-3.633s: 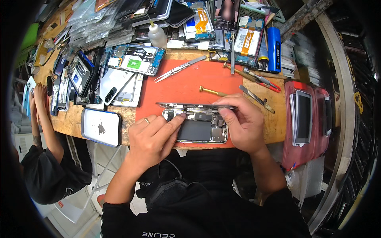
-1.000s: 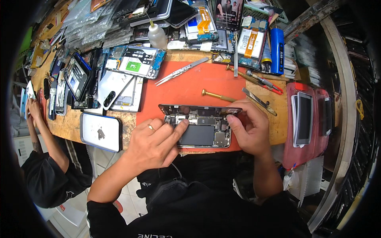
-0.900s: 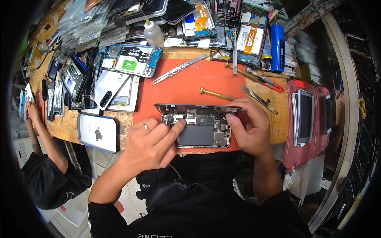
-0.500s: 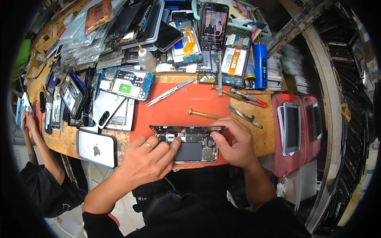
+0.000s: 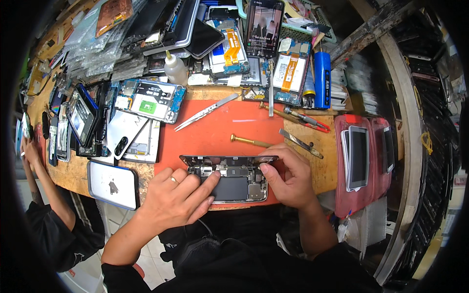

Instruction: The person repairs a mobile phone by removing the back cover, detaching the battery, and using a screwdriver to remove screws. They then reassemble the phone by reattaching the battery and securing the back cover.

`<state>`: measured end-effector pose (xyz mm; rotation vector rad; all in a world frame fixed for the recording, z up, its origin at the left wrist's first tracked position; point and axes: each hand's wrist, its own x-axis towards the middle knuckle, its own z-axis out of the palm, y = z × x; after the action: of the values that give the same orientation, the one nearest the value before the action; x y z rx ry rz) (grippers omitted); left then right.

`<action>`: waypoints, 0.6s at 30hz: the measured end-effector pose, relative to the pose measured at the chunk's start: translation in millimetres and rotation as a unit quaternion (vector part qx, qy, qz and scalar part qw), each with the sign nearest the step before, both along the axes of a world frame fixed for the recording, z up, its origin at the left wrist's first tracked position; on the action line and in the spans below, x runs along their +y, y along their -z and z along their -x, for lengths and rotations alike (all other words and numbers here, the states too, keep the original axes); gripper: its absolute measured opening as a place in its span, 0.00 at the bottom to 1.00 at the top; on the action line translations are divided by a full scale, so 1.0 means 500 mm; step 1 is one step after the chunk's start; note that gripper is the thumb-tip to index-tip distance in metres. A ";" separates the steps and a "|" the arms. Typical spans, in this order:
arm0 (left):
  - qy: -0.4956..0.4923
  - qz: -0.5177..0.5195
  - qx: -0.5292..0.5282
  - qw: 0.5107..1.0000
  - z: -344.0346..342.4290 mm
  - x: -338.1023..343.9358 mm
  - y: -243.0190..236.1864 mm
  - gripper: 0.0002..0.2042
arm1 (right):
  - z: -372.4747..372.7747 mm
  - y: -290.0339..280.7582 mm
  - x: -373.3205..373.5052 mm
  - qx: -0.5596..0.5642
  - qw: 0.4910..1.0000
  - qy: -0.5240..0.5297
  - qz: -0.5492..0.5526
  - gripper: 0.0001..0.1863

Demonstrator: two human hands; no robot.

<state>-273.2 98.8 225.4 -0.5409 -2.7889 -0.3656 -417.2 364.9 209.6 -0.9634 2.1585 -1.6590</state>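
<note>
An opened smartphone [image 5: 225, 188] lies sideways at the front of the orange mat [image 5: 210, 132]. Its screen panel [image 5: 228, 159] is raised along the far edge, with the battery and circuit board bare. My left hand [image 5: 172, 199] reaches over the phone's left part. Its index fingertip presses on the inner parts near the board, and the thumb sits apart by the near edge; I see nothing held in it. At the right end, my right hand [image 5: 291, 177] grips the raised screen panel between thumb and fingers. Some of those fingers are hidden behind the panel.
Beyond the phone lie tweezers [image 5: 207, 112], a brass screwdriver [image 5: 249, 140] and a flat blade [image 5: 300, 143]. A white tray [image 5: 99, 189] with small dark pieces is at left. Stacked phone parts, a bottle [image 5: 175, 68] and a propped phone [image 5: 264, 30] line the back. Another person's hands [image 5: 30, 151] are far left.
My left index finger stays on the phone's inner parts while the thumb has spread farther from it. My right hand keeps its grip. The view has shifted slightly.
</note>
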 end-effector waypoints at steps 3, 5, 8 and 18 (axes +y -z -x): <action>0.008 0.033 -0.010 0.999 0.015 0.000 -0.016 0.24 | 0.000 0.002 -0.005 0.015 1.000 0.017 0.011 0.09; 0.008 0.044 -0.010 0.999 0.016 0.001 -0.019 0.24 | 0.001 0.002 -0.008 0.026 0.999 0.023 0.013 0.10; 0.007 0.041 -0.011 0.999 0.017 0.002 -0.025 0.23 | 0.002 -0.002 -0.007 0.034 0.999 0.023 0.007 0.10; -0.016 0.005 0.026 1.000 -0.010 -0.011 0.001 0.21 | 0.003 -0.003 -0.008 0.043 0.999 0.013 0.010 0.09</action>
<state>-267.9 93.1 224.8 -0.5006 -2.7482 -0.3259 -418.6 360.9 211.1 -1.0353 2.2230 -1.6847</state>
